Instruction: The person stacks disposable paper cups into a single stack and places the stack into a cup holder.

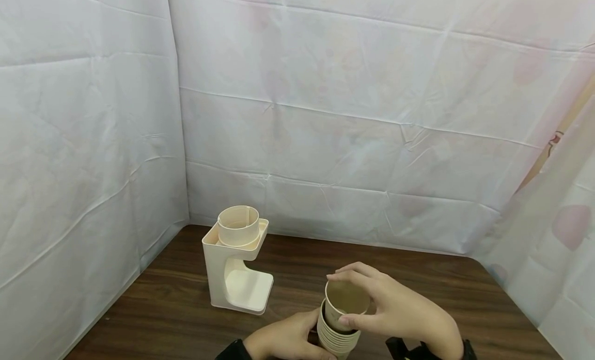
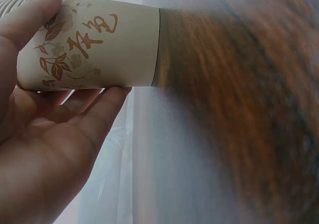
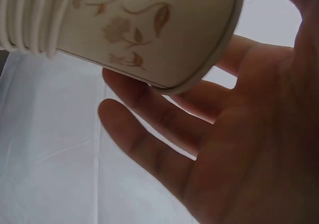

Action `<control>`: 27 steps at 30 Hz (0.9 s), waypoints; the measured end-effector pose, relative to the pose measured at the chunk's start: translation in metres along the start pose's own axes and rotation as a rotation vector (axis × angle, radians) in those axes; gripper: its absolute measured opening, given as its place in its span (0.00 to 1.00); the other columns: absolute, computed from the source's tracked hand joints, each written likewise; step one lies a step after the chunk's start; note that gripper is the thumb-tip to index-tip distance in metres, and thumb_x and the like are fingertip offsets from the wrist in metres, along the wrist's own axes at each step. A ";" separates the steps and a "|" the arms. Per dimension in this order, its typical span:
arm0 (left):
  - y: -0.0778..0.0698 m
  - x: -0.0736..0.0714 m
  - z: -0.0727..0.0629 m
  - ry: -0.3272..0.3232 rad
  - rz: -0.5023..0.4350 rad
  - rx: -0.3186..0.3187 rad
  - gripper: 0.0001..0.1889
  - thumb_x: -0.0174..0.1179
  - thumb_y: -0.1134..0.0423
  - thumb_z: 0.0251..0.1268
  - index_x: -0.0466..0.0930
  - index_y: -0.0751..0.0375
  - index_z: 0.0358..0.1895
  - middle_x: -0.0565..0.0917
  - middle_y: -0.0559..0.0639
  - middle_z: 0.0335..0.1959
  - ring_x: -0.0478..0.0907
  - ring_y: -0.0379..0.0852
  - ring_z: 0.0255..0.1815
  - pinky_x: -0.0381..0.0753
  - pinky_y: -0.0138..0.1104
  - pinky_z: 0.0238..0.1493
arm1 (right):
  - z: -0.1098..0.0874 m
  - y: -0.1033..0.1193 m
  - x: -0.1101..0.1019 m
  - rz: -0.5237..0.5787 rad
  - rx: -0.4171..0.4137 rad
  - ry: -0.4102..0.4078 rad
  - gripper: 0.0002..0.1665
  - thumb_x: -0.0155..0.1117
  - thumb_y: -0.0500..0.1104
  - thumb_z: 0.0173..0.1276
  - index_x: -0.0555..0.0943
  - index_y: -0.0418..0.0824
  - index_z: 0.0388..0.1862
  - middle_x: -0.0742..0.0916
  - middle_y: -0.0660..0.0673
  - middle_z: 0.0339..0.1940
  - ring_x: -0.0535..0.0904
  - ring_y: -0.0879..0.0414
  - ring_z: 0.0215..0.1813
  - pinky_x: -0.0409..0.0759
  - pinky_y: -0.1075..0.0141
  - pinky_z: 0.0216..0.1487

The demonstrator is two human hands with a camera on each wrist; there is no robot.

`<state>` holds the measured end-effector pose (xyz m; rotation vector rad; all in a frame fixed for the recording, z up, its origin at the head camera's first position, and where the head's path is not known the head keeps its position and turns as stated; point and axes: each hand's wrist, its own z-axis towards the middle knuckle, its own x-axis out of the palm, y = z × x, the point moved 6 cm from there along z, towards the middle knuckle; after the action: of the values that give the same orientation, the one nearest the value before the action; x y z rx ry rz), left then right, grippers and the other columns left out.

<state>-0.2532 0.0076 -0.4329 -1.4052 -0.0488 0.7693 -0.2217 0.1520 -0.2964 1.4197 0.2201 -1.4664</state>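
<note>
A stack of cream paper cups (image 1: 338,343) stands near the front of the table, gripped at its side by my left hand (image 1: 289,337). In the left wrist view the thumb and fingers wrap round the lowest cup (image 2: 107,50), which bears brown leaves and lettering. My right hand (image 1: 400,306) holds the top paper cup (image 1: 333,314) by its rim between thumb and fingers. That cup sits partly raised out of the stack and tilted. In the right wrist view its printed side (image 3: 159,40) shows beyond the stacked rims (image 3: 32,20).
Left of the hands stands a cream plastic C-shaped stand (image 1: 218,277) with a round open tube (image 1: 238,225) on top and a flat base (image 1: 253,290). The dark wooden table (image 1: 160,303) meets white cloth (image 1: 297,143) at the back and sides.
</note>
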 end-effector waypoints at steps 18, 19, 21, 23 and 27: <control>0.002 0.002 -0.001 0.005 -0.058 -0.046 0.26 0.66 0.61 0.69 0.68 0.55 0.67 0.79 0.36 0.57 0.77 0.34 0.57 0.76 0.28 0.56 | 0.003 -0.014 0.020 -0.101 0.048 0.116 0.36 0.72 0.57 0.65 0.70 0.60 0.71 0.77 0.62 0.61 0.74 0.60 0.59 0.78 0.62 0.54; 0.001 0.003 -0.001 0.002 -0.056 -0.047 0.26 0.66 0.62 0.69 0.68 0.56 0.66 0.79 0.36 0.57 0.77 0.34 0.56 0.76 0.28 0.55 | 0.002 -0.014 0.020 -0.093 0.046 0.120 0.36 0.72 0.57 0.65 0.70 0.60 0.71 0.77 0.61 0.61 0.75 0.60 0.59 0.78 0.63 0.53; 0.000 0.003 -0.001 -0.004 -0.043 -0.044 0.26 0.67 0.61 0.68 0.68 0.56 0.66 0.79 0.36 0.56 0.77 0.34 0.56 0.76 0.28 0.55 | 0.002 -0.015 0.022 -0.076 0.037 0.125 0.37 0.73 0.56 0.65 0.70 0.59 0.71 0.77 0.60 0.60 0.75 0.61 0.57 0.79 0.64 0.51; -0.001 0.002 -0.002 -0.014 -0.027 -0.043 0.26 0.67 0.61 0.68 0.69 0.56 0.65 0.79 0.35 0.55 0.77 0.33 0.56 0.76 0.28 0.55 | 0.001 -0.015 0.024 -0.064 0.023 0.127 0.37 0.73 0.56 0.64 0.70 0.58 0.71 0.77 0.59 0.60 0.76 0.61 0.56 0.79 0.64 0.50; -0.001 0.001 -0.002 -0.021 -0.014 -0.034 0.26 0.68 0.61 0.67 0.69 0.57 0.65 0.79 0.35 0.55 0.77 0.33 0.56 0.76 0.28 0.55 | -0.002 -0.016 0.026 -0.068 0.016 0.114 0.39 0.73 0.58 0.64 0.70 0.55 0.72 0.77 0.59 0.61 0.76 0.61 0.56 0.79 0.65 0.50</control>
<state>-0.2509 0.0066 -0.4324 -1.4274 -0.0882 0.7744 -0.2263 0.1472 -0.3268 1.5231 0.3319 -1.4465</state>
